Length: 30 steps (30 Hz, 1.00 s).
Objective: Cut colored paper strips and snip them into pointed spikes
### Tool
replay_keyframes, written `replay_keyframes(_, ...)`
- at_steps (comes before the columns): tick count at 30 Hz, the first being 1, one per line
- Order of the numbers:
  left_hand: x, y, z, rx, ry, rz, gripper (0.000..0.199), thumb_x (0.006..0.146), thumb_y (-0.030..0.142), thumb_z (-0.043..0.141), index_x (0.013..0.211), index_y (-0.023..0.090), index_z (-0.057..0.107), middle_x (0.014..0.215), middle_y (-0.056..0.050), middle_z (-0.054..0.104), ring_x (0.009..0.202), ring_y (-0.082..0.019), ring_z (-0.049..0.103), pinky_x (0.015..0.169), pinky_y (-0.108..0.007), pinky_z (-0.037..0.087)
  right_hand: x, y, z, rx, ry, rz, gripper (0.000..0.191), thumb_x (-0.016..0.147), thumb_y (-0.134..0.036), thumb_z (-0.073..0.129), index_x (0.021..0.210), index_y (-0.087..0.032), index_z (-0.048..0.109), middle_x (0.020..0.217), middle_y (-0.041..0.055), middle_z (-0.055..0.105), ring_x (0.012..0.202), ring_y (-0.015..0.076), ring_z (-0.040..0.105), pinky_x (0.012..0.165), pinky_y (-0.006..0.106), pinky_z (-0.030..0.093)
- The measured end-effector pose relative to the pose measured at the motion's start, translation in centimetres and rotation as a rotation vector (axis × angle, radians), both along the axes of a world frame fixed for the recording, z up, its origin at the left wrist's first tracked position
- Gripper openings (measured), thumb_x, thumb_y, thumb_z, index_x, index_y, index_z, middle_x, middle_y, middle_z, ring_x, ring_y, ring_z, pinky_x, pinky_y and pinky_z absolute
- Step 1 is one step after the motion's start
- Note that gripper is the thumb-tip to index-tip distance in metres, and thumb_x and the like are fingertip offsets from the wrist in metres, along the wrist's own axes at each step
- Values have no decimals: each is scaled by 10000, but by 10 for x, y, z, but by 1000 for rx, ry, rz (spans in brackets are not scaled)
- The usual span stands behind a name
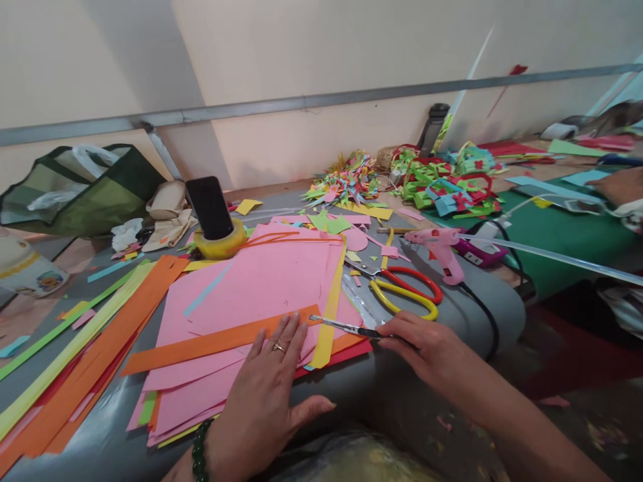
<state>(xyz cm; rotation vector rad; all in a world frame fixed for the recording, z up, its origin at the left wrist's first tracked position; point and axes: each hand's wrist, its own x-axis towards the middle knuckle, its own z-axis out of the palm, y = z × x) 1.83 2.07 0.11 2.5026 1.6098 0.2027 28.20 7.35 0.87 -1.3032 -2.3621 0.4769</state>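
Note:
My left hand [271, 375], wearing a ring and a dark bead bracelet, lies flat with fingers stretched out. Its fingertips press on an orange paper strip [201, 347], which rests across a stack of pink paper sheets [261, 281]. In my right hand [422, 345] is a slim craft knife [346, 326] with a dark handle. The metal tip touches the right end of the orange strip, close to my left fingertips. Beside it a yellow paper strip [331, 301] lies over the stack. Large scissors [412, 288] with red and yellow handles rest just beyond my right hand.
A phone [208, 207] leans in a yellow tape roll [221, 241] behind the stack. Colored strips [100, 355] spread at left. A pink glue gun [442, 248], its cord and a purple power strip [479, 251] stand right. Another person's hand [617, 187] shows far right.

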Motion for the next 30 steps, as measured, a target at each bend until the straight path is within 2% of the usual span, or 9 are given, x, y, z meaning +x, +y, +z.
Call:
replay_keyframes(7,-1,0,-4,-9,-16,12,847,826,689,331,1461,149,182,1518,-124,204,1399,-249,182,1102,-468,260,5,-3,-2,-27,3,10,149,913,-276,475,926,-231,616,888,48,651,825,196,623,716,333,497)
replay_keyframes(17,-2,-1,-7,55,-51,-5,846,825,667,385,1462,149,177,1509,-144,230,1397,-265,175,1104,-466,265,0,-7,5,-94,12,12,144,906,-270,485,913,-228,623,893,37,657,824,180,617,730,305,481)
replay_keyframes(24,14,2,4,-51,-109,-34,931,798,708,369,1441,54,209,1505,-191,184,1395,-277,142,1094,-456,305,-5,-4,6,-95,9,-11,166,914,-304,476,930,-212,614,878,36,647,802,178,606,716,309,458)
replay_keyframes(30,13,0,6,-81,-18,-14,1010,759,753,364,1438,22,205,1499,-200,172,1391,-299,109,1103,-486,269,-6,-3,4,-100,-3,10,181,929,-290,448,923,-201,606,881,44,625,815,183,596,732,326,449)
